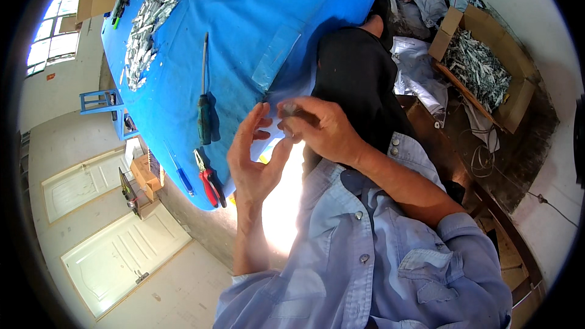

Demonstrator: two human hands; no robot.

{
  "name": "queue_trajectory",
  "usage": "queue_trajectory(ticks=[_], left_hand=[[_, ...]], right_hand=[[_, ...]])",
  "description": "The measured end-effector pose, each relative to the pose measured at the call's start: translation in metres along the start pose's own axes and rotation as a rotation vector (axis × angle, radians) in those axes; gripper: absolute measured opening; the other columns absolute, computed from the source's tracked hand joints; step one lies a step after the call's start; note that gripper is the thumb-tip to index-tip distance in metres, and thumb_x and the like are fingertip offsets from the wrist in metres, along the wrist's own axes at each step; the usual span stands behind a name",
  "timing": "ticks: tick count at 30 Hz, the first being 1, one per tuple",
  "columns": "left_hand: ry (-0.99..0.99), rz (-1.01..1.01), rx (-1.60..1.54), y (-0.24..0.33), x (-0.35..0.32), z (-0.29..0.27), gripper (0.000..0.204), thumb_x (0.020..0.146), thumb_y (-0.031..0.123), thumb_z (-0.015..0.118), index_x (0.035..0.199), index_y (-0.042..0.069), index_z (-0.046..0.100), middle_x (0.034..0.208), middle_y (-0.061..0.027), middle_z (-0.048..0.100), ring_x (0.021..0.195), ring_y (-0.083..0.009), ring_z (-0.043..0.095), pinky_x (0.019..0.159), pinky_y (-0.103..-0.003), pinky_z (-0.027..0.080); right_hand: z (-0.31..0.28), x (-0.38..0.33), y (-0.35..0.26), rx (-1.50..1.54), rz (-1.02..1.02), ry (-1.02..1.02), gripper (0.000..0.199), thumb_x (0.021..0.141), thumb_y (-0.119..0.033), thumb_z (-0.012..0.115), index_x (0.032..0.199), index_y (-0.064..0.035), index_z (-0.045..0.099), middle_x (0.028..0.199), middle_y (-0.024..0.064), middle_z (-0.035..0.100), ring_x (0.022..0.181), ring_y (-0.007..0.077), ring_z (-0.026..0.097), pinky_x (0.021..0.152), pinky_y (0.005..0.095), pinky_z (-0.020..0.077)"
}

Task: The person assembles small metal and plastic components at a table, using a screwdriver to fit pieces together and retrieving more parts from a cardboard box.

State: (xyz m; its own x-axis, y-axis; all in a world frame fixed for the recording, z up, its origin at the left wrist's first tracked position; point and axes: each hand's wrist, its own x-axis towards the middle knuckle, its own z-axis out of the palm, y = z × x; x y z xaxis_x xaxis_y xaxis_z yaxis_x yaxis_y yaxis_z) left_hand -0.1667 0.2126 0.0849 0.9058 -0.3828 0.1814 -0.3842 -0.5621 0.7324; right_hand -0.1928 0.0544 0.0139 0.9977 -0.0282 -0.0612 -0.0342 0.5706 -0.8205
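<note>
The right hand point(326, 131) pinches a small grey metal piece point(288, 109) between thumb and fingertips. The left hand point(253, 158) is open-fingered just beside it, holding nothing, near the blue-covered desk point(244, 30) with its green-handled screwdriver point(203, 106).

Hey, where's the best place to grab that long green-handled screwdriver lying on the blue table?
Probably the thick green handle of the screwdriver, from above. It lies flat on the blue table, the handle toward the hands, the thin shaft pointing away. The red pliers lie clear of it.
</note>
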Motion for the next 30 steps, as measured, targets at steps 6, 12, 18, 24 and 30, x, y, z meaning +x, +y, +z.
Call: queue_trajectory(ticks=[6,12,18,24,30], left_hand=[[-0.045,-0.01,0.112,-0.006,-0.01,0.0,0.049,0.086,0.015,0.083,0.13,0.0,0.067,0.112,-0.0143,0.077,0.097,-0.0216,0.073,0.08,-0.033,0.058],[-0.025,-0.097,0.126,0.007,-0.012,0.008,0.031,0.091,0.004,0.077,0.122,0.0,0.072,0.1,-0.0131,0.078,0.086,-0.0183,0.074,0.072,-0.029,0.059],[-0.009,-0.026,0.227,0.008,-0.011,-0.002,0.024,0.091,-0.001,0.073,0.115,0.0,0.07,0.101,-0.0137,0.073,0.08,-0.0218,0.073,0.068,-0.03,0.06],[0.001,0.018,0.31,0.01,-0.008,-0.005,0.022,0.09,0.0,0.073,0.112,0.0,0.07,0.106,-0.0156,0.072,0.082,-0.0261,0.074,0.067,-0.032,0.062],[-0.037,0.128,0.427,0.0,-0.007,-0.014,0.023,0.092,0.001,0.073,0.115,0.0,0.071,0.104,-0.015,0.073,0.085,-0.0246,0.074,0.069,-0.032,0.061]], right_hand=[[-0.007,0.003,-0.007,0.191,0.074,0.0,0.028,0.102,-0.012,0.068,0.126,0.002,0.067,0.102,0.0058,0.07,0.089,0.0113,0.07,0.072,0.0261,0.0608],[-0.009,0.004,-0.005,0.151,0.057,0.016,0.025,0.102,-0.012,0.068,0.123,0.0006,0.068,0.102,0.005,0.069,0.087,0.0097,0.068,0.068,0.025,0.0588],[-0.011,0.001,-0.015,0.04,0.097,-0.031,0.022,0.103,-0.014,0.067,0.119,0.0011,0.068,0.097,0.0068,0.072,0.079,0.009,0.067,0.064,0.0235,0.0563],[-0.012,0.002,-0.018,-0.006,0.105,-0.079,0.023,0.103,-0.015,0.065,0.12,0.0011,0.068,0.091,0.0078,0.074,0.074,0.0085,0.067,0.061,0.0226,0.0546],[-0.013,0.0,-0.014,-0.088,0.051,-0.126,0.022,0.099,-0.013,0.069,0.116,0.0014,0.067,0.094,0.0091,0.073,0.079,0.0118,0.069,0.066,0.0271,0.0547]])
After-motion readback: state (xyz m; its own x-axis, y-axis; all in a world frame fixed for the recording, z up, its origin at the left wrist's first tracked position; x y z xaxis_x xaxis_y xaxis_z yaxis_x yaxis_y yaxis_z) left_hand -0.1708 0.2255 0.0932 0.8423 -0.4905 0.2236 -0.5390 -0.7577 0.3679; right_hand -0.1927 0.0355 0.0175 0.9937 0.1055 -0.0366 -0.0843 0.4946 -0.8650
